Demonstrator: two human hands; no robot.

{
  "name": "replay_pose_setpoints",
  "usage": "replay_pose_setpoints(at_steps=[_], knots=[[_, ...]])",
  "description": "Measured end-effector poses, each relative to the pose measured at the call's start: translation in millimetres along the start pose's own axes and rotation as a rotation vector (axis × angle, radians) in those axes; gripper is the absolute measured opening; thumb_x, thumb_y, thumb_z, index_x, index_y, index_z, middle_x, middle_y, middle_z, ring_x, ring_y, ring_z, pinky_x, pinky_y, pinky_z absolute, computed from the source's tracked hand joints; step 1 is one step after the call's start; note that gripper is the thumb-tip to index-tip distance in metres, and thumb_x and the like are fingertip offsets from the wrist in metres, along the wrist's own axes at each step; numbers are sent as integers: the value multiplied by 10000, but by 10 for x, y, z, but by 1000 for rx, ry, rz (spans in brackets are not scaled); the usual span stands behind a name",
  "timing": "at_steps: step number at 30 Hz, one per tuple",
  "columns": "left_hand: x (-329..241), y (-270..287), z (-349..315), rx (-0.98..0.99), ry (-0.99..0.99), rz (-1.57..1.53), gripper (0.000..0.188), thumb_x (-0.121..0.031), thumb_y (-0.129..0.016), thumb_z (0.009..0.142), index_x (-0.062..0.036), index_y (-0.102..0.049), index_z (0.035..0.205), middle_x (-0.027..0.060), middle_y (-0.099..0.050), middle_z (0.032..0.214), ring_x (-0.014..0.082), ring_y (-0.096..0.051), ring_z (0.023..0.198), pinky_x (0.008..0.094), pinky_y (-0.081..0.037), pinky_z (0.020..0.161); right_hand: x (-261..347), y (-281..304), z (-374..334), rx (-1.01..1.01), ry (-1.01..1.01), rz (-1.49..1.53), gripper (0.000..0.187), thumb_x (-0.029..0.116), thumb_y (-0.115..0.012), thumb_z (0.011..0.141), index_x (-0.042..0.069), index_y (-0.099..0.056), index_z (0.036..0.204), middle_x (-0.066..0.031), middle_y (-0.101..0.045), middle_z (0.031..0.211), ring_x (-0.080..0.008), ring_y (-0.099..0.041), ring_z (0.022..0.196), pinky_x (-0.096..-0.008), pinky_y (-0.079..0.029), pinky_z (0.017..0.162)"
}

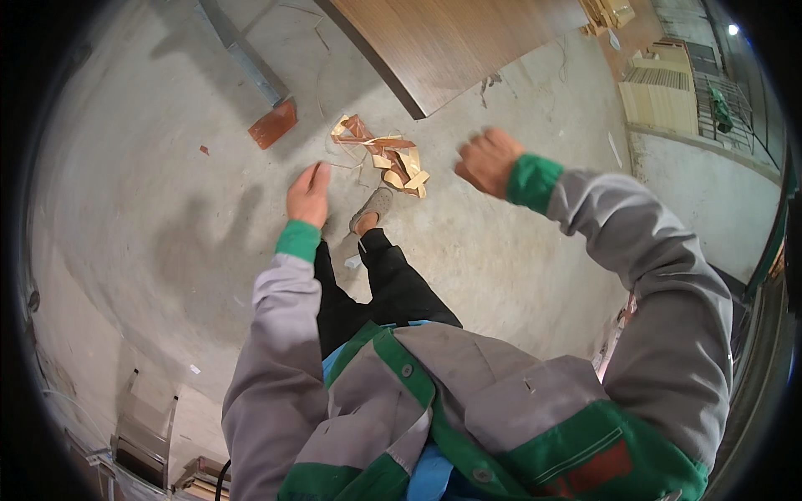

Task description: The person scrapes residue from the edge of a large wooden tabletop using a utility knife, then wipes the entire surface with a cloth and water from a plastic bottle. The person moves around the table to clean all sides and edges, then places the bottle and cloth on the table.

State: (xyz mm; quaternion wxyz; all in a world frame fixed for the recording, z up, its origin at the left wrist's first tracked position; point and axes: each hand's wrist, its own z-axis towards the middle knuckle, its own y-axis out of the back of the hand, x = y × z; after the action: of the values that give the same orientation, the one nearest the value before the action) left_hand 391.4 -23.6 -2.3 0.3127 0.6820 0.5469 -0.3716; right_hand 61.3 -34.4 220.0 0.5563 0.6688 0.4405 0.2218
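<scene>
My left hand hangs over the floor with its fingers pressed together. Whether anything is pinched in it I cannot make out; a thin strand shows near the fingertips. To the right, my right hand is raised with the fingers bent, blurred by motion, and no held thing shows. Between the two hands a crumpled heap of brown and yellow strips lies on the concrete. My shoe stands just short of that heap.
A wood-grain panel juts in from the top, its dark corner past the heap. At upper left a metal bar ends near a reddish-brown plate. Stacked pale boards stand at far right; a metal-framed rack is lower left.
</scene>
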Motion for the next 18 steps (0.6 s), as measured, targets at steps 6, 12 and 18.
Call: replay_pose_setpoints(at_steps=[6,12,18], knots=[[-1387,-988,180,241,31,-492,775,-523,-676,1009,67,-486,1475,159,-562,1410,283,-630,1235,378,-519,1058,519,-60,-812,357,-977,757,174,117,-595,944,93,-673,1098,-155,-754,933,-386,-721,892,-497,-561,775],[-1378,-1237,208,338,71,-611,766,-458,-726,995,48,-412,1478,162,-498,1426,303,-643,1230,388,-556,1004,1258,-606,-892,-100,-1388,1255,272,105,-709,952,67,-655,1217,-161,-765,946,-295,-743,865,-394,-572,809],[-1358,-963,243,338,-128,173,443,-305,-809,930,-23,-688,1251,72,-735,1067,196,-725,1027,330,-565,904,1713,-809,-589,-312,-1395,1459,253,83,-709,959,57,-690,1209,-134,-746,889,-226,-702,794,-357,-559,773]])
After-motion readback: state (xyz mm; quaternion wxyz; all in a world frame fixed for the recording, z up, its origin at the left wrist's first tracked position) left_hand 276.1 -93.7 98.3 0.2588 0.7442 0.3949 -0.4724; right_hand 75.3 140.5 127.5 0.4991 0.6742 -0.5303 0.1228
